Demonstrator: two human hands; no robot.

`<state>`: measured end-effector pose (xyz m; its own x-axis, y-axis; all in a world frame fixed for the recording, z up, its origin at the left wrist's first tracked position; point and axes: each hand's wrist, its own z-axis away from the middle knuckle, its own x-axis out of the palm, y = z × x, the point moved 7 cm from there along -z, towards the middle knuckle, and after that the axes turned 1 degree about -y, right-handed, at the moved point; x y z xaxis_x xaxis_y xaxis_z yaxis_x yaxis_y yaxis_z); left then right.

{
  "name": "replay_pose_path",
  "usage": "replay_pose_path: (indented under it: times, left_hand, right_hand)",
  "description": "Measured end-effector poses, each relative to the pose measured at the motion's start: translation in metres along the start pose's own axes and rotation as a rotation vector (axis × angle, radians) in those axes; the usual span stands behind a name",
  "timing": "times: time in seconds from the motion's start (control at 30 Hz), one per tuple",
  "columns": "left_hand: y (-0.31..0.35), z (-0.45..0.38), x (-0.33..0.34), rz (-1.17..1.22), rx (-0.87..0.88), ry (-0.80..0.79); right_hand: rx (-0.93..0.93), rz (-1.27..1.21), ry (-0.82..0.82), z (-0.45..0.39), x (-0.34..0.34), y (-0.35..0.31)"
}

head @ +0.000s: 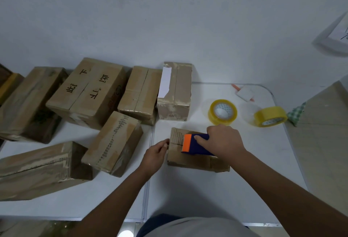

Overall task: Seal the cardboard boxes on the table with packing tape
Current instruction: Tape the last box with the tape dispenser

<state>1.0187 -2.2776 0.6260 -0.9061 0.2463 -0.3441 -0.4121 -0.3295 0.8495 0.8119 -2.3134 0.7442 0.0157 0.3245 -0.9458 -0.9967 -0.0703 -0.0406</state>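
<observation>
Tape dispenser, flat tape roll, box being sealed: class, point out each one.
tape dispenser (197, 145), head view, blue body.
flat tape roll (211, 113), head view, yellow rim.
box being sealed (190, 162), head view, near side wall.

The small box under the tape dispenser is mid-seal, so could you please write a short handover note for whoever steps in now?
Right hand grips the blue-and-orange tape dispenser on top of the small box.
Left hand pinches at the box's left end, apparently holding the tape's end.
Two spare tape rolls sit behind to the right.
Done: the other boxes seem taped.
Left: finish and cut this strip.
</observation>
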Motion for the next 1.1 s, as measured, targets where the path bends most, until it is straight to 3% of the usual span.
replay_pose_path:
  times: [0.1, 0.2, 0.27, 0.43, 0.53, 0.83, 1.1]
  left_hand:
    - [0.026, 0.003, -0.008, -0.226, 0.103, -0.067]
    - [0.057, -0.003, 0.014, -0.726, 0.408, -0.297]
    - [0.055, -0.015, 0.033, -0.926, 0.507, -0.39]
    - [0.052, -0.033, 0.039, -0.9, 0.531, -0.356]
    - [0.054, -0.033, 0.033, -0.82, 0.576, -0.322]
    - [0.055, -0.033, 0.034, -0.885, 0.545, -0.327]
    - [0.058, -0.024, 0.032, -0.936, 0.517, -0.334]
  right_hand:
    - [-0.011, 0.008, -0.007, -0.001, 0.0, -0.001]
    - [-0.018, 0.009, -0.017, -0.003, -0.001, -0.002]
    - [-0.022, 0.029, -0.029, -0.004, -0.001, -0.001]
    - [-0.035, 0.076, -0.103, -0.011, -0.002, 0.005]
    - [-0.016, -0.02, -0.167, -0.01, -0.005, 0.017]
    - [0.05, -0.154, -0.173, 0.022, 0.008, 0.11]
    - [0.013, -0.198, -0.154, 0.022, 0.03, 0.116]
